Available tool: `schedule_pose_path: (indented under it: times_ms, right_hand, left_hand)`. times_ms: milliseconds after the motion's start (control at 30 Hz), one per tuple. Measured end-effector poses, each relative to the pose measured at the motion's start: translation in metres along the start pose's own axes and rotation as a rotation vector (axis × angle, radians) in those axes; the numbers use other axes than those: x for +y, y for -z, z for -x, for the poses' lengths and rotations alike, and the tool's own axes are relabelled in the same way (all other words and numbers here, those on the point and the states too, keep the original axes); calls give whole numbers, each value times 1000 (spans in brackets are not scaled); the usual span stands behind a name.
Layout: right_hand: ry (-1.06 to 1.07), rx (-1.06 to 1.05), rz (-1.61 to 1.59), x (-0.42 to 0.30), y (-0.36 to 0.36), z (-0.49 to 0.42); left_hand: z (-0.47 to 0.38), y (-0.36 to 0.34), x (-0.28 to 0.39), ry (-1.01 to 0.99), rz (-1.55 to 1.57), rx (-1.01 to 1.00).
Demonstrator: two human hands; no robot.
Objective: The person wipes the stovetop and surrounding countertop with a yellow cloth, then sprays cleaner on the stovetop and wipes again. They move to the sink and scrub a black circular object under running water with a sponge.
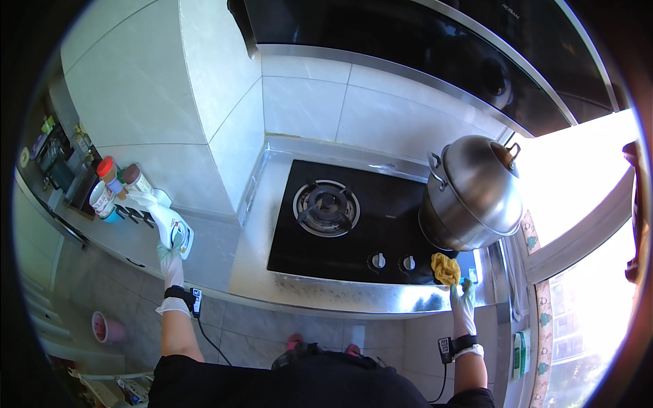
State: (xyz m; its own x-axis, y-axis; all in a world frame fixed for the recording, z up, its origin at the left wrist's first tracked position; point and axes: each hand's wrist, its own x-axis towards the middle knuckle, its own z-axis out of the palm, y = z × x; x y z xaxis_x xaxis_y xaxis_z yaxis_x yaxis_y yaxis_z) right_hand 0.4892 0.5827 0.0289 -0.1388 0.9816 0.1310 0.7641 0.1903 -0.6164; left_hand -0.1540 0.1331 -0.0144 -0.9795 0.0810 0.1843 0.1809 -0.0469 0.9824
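Observation:
My left hand (171, 255), in a pale glove, is at the lower end of a white spray bottle (176, 229) on the counter at the left; its fingers are partly hidden, so its hold cannot be told. My right hand (463, 298), also gloved, is at the front edge of the black gas hob (377, 224). Its fingertips are just below a crumpled yellow cloth (445, 269), which lies on the hob's front right corner. Whether they touch the cloth is unclear. A large lidded steel pot (472, 194) stands on the right burner. The left burner (326, 208) is bare.
Several jars, one a red-lidded jar (108, 171), stand by the tiled wall at the left. The black range hood (408, 41) overhangs the back. A bright window (586, 306) borders the right side. A pink bin (107, 327) stands on the floor.

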Motion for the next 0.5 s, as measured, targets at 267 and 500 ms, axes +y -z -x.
schedule_pose_path:
  times_ms: [267,500]
  right_hand:
    - [47,-32,58,0,-4,-24]
    - [71,-125,-47,-12,-19,-41]
  left_hand:
    - [49,16,24,-7,-361,27]
    - [162,27,46,107,-189,122]
